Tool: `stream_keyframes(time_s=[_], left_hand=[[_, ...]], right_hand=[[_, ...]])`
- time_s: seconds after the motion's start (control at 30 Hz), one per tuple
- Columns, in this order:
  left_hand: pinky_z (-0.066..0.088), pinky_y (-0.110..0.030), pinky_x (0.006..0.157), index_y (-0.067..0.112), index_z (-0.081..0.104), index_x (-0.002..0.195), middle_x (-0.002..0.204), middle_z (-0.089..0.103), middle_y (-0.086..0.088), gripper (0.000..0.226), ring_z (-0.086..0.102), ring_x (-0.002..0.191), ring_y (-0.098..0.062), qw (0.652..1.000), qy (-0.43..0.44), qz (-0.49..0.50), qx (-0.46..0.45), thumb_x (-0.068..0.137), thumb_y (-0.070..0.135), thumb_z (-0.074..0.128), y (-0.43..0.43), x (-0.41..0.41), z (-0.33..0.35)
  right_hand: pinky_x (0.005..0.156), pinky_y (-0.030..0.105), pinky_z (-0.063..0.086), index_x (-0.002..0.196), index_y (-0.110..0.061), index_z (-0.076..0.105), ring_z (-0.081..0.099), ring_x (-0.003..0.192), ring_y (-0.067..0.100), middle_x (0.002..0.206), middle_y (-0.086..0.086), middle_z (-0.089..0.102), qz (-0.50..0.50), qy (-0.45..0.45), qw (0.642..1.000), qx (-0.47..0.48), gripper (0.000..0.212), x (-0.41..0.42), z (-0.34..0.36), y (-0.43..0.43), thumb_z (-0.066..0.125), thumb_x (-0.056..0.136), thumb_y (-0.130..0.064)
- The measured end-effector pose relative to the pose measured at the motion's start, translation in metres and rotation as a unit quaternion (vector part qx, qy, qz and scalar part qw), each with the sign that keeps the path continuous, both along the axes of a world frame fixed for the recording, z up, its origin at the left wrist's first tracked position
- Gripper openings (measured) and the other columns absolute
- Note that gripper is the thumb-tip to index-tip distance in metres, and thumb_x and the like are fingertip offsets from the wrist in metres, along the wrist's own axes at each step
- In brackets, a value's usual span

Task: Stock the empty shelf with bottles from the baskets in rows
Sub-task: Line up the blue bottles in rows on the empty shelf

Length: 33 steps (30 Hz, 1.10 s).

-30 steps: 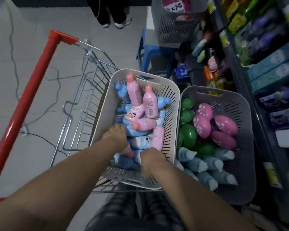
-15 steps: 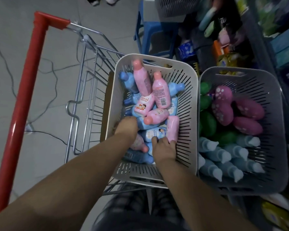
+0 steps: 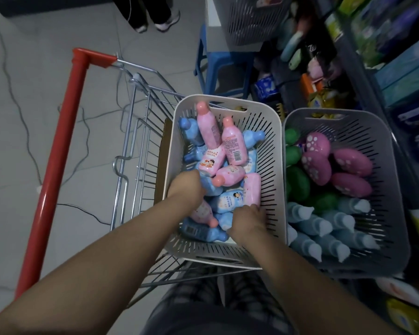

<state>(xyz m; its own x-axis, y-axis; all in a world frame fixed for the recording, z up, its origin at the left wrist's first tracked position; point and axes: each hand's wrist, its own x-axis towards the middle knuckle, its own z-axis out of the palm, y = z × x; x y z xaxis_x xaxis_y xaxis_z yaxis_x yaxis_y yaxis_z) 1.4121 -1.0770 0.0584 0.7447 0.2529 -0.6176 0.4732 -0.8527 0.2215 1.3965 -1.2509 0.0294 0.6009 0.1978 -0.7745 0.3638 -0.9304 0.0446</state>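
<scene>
A white slotted basket [image 3: 280, 165] sits in a shopping cart and holds several pink bottles [image 3: 232, 146] and blue bottles [image 3: 228, 201] in a loose pile. Both my hands reach into its near end. My left hand [image 3: 186, 184] is pushed down among the bottles at the left, and its fingers are hidden. My right hand [image 3: 247, 220] curls its fingers and thumb round a light blue bottle [image 3: 224, 220] beside the base of a pink one. The stocked shelves [image 3: 409, 68] run along the right, blurred.
A grey basket [image 3: 400, 201] to the right holds pink spotted, green and pale blue bottles. The cart's red handle [image 3: 56, 165] runs down the left. A blue stool [image 3: 211, 66] carries another grey basket [image 3: 252, 18]. A person's feet [image 3: 160, 20] and floor cables lie beyond.
My head has tilted, so the view shifted. My left hand has pushed further into the pile. My right hand has moved right to the blue bottle by the pink one's base.
</scene>
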Motion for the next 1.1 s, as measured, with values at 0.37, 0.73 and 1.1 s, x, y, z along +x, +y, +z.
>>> stream_keyframes(time_s=[0.37,0.73,1.1], left_hand=[[0.043,-0.029,0.077,0.01,0.066,0.106,0.1,0.065,-0.01,0.026,0.061,0.097,-0.029,0.992,-0.059,-0.046,-0.104,0.084,0.023,0.071,0.03,0.016,0.041],[0.049,-0.051,0.098,0.01,0.068,0.108,0.1,0.073,-0.011,0.024,0.067,0.095,-0.029,0.765,-0.091,0.286,-0.57,0.1,0.027,0.053,0.009,0.018,0.089],[0.055,-0.043,0.083,0.005,0.066,0.104,0.092,0.069,-0.015,0.041,0.068,0.083,-0.029,0.631,0.003,0.383,-0.674,0.092,0.044,0.059,-0.087,0.046,0.113]], right_hand=[[0.07,0.026,0.052,0.099,-0.003,0.065,0.063,0.072,0.019,0.085,0.01,0.068,-0.473,0.185,0.798,0.324,0.017,0.031,0.058,-0.022,0.068,0.091,-0.018],[0.104,0.064,0.037,0.139,-0.009,0.053,0.05,0.127,0.042,0.139,0.018,0.055,-0.694,0.274,0.398,0.533,0.065,0.023,0.103,-0.044,0.06,0.081,-0.039],[0.086,0.06,0.053,0.121,-0.007,0.067,0.066,0.111,0.034,0.125,0.017,0.066,-0.627,0.22,0.266,0.698,0.048,0.025,0.16,-0.063,0.039,0.102,-0.041]])
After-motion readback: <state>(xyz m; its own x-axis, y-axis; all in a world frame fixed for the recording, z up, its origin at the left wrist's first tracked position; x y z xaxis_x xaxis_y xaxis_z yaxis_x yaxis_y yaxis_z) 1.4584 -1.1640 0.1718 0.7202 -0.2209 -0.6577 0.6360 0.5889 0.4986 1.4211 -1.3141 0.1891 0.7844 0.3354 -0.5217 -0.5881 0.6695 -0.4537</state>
